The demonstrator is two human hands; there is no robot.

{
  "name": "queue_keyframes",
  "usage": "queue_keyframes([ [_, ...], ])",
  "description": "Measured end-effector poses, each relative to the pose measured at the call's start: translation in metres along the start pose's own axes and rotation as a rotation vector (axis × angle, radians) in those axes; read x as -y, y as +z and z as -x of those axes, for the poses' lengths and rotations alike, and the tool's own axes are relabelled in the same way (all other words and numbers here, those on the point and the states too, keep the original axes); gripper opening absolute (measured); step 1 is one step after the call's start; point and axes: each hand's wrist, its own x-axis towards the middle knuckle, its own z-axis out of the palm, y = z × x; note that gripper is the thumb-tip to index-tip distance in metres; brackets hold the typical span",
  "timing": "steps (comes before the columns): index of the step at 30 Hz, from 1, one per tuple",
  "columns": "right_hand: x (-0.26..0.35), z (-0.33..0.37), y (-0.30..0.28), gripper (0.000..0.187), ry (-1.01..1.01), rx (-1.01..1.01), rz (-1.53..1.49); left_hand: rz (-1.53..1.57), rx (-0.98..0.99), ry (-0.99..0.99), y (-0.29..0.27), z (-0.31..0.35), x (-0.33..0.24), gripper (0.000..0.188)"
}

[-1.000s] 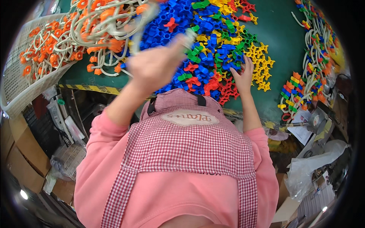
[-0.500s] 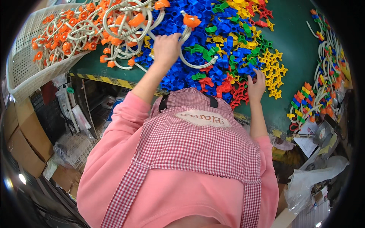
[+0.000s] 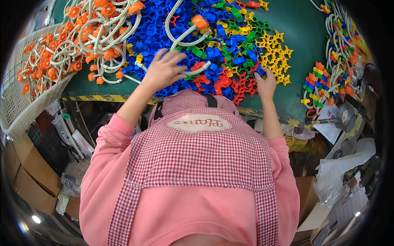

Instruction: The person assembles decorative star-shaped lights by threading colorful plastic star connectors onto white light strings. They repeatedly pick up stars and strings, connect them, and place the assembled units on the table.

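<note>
White cord (image 3: 183,35) with an orange cap (image 3: 200,21) curls over the blue pile (image 3: 152,33), ahead and right of the nearer left hand (image 3: 165,70), whose fingers spread loosely. Farther right, the right hand (image 3: 265,80) bends at a blue connector (image 3: 259,70); whether it grips cannot be told

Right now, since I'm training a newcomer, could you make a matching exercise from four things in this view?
1. Left hand
2. Right hand
3. Basket
4. Tabletop

A. Green
B. Fingers spread, by a white cord
C. White, at the far left
D. At a blue piece, near yellow pieces

Pairs: 1-B, 2-D, 3-C, 4-A.
</note>
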Motion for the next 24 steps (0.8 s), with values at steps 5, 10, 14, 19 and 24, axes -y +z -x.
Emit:
queue_keyframes([
  [5, 0.005, -0.002, 0.004, 0.033, -0.071, 0.037, 0.041, 0.243, -0.329, -0.666, 0.031, -0.016, 0.015, 0.038],
  [10, -0.003, -0.008, -0.005, 0.032, -0.132, -0.008, 0.253, 0.21, 0.003, -0.832, 0.025, -0.04, 0.017, 0.025],
  [14, -0.01, -0.012, 0.005, 0.035, -0.368, -0.016, 0.269, 0.384, -0.319, -0.72, 0.019, -0.049, 0.005, 0.034],
  [19, -0.007, -0.015, 0.003, 0.036, -0.354, 0.018, 0.194, -0.046, -0.11, -0.537, 0.047, -0.075, 0.015, 0.037],
  [24, -0.018, -0.002, 0.002, 0.034, -0.26, 0.108, 0.28, 0.314, -0.131, -0.712, 0.021, -0.079, 0.011, 0.031],
])
